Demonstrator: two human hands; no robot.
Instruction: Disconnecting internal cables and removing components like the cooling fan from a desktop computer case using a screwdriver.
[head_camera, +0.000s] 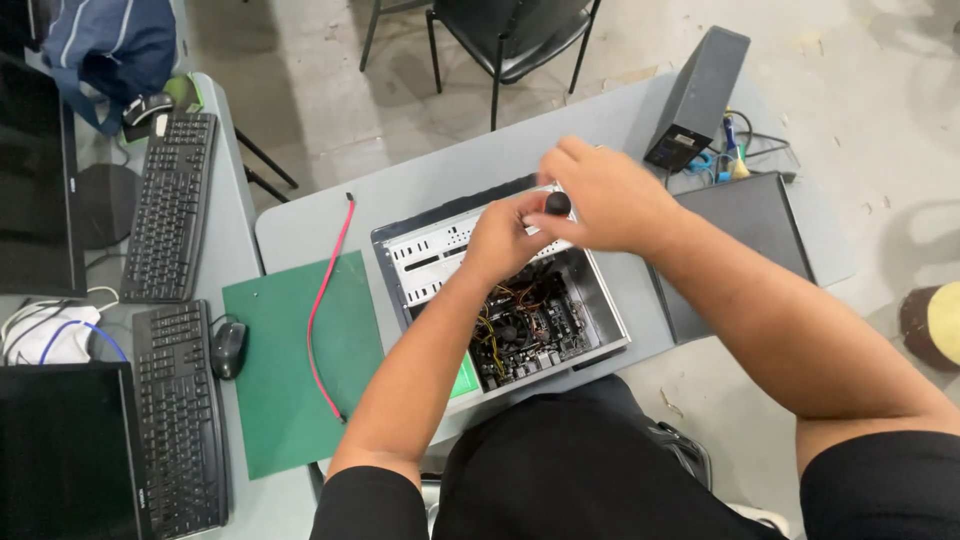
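An open desktop computer case (600, 310) lies on its side on a grey table (300, 225), showing a motherboard and yellow and black wires (520, 325). Both my hands are over the case's white drive cage (425, 262). My right hand (610, 200) grips a black round-ended tool handle (557, 203), probably a screwdriver. My left hand (503, 235) is curled against the cage just below that handle; what its fingers pinch is hidden.
A green mat (275, 400) with a red cable (325, 300) lies left of the case. The dark side panel (750, 225) and a grey box (697, 95) sit to the right. Two keyboards (170, 205), a mouse (228, 348) and monitors (35, 170) stand at left; a black chair (505, 35) is beyond.
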